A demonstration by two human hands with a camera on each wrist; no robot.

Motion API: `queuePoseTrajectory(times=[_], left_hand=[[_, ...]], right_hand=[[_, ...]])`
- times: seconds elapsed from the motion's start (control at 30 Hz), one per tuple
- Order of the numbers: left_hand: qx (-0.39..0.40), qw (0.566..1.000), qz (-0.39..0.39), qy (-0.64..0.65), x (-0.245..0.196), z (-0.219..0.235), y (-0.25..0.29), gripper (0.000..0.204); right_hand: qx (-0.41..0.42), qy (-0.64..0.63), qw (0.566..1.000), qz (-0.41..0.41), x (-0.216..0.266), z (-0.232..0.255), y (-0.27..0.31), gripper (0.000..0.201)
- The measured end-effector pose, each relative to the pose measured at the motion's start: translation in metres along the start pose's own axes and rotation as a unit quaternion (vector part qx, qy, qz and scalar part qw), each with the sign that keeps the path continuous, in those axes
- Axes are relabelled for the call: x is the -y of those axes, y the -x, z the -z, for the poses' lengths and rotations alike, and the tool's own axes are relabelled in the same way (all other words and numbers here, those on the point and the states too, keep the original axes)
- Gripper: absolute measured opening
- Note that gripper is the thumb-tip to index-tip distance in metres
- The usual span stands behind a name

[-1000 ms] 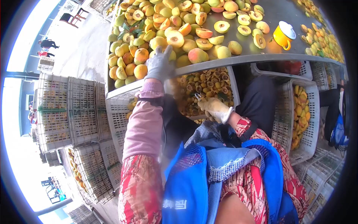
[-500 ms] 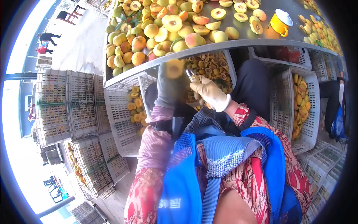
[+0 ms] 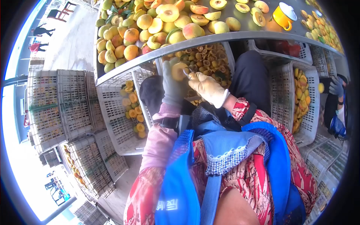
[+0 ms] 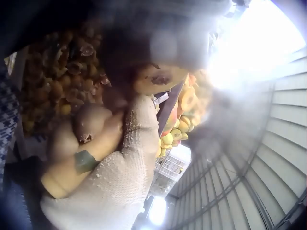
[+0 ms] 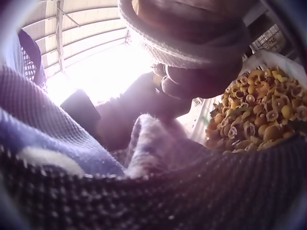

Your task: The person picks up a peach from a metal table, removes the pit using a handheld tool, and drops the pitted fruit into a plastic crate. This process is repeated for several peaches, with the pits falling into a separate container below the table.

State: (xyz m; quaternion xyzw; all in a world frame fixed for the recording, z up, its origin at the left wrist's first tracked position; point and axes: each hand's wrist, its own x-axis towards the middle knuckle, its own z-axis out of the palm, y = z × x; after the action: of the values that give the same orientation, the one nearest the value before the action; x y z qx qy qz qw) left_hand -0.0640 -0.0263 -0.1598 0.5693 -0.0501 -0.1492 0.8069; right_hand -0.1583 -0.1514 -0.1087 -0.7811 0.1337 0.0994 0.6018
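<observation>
My left hand [image 3: 173,85], in a grey glove, holds a peach half [image 3: 180,71] below the table's front edge. Its cut face, with a dark reddish hollow, shows in the left wrist view [image 4: 158,79]. My right hand [image 3: 210,89] wears a cream glove and grips a tool's wooden handle [image 4: 64,178] wrapped with a bit of green tape. The tool's metal tip [image 3: 187,71] is right at the peach half. Beneath both hands is a crate of peach halves [image 5: 261,112]; the hands partly cover it in the head view.
Whole and halved peaches [image 3: 144,22] pile on the metal table [image 3: 240,35], beside a yellow mug [image 3: 284,15] with a white lid. Crates of fruit stand left [image 3: 108,131] and right [image 3: 315,112]. Stacked crates [image 3: 47,108] are further left. Another person's gloved hand [image 3: 336,86] shows far right.
My left hand reached to the peaches on the table, then came back below its edge with a peach half. My right hand has raised the tool and brought its tip to that half.
</observation>
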Motion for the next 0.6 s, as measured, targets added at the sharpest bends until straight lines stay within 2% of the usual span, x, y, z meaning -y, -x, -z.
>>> queuePoseTrajectory(times=[0.03,0.07,0.1,0.17,0.27,0.33,0.4,0.5,0.6], left_hand=[[0.0,0.999,-0.015,-0.038,0.006,0.004,-0.002,0.046],[-0.011,0.992,-0.064,-0.11,0.013,0.007,-0.002,0.047],[-0.028,0.977,-0.111,-0.182,0.018,0.009,-0.001,0.048],[-0.053,0.955,-0.163,-0.242,0.029,0.011,-0.001,0.051],[-0.087,0.963,-0.159,-0.198,0.046,0.02,-0.003,0.058],[-0.106,0.973,-0.141,-0.15,0.058,0.028,-0.004,0.062],[-0.12,0.978,-0.126,-0.115,0.068,0.035,-0.005,0.067],[-0.115,0.984,-0.107,-0.084,0.08,0.045,-0.008,0.076],[-0.082,0.991,-0.079,-0.076,0.08,0.052,-0.015,0.078]], right_hand=[[-0.041,0.048,0.997,0.045,0.0,-0.002,0.001,0.044],[-0.063,0.154,0.983,0.079,0.001,-0.004,0.002,0.032],[-0.037,0.161,0.984,0.065,-0.002,-0.005,-0.002,0.035],[0.002,0.165,0.986,0.029,-0.006,-0.006,-0.008,0.039],[0.008,0.136,0.989,-0.049,0.015,-0.003,-0.005,0.04],[0.0,0.268,0.958,0.102,-0.032,-0.017,-0.018,0.028],[0.014,0.29,0.949,0.127,-0.034,-0.021,-0.02,0.029],[0.059,0.179,0.982,0.024,-0.028,-0.02,-0.021,0.041],[0.083,0.072,0.994,0.003,-0.028,-0.019,-0.022,0.04]])
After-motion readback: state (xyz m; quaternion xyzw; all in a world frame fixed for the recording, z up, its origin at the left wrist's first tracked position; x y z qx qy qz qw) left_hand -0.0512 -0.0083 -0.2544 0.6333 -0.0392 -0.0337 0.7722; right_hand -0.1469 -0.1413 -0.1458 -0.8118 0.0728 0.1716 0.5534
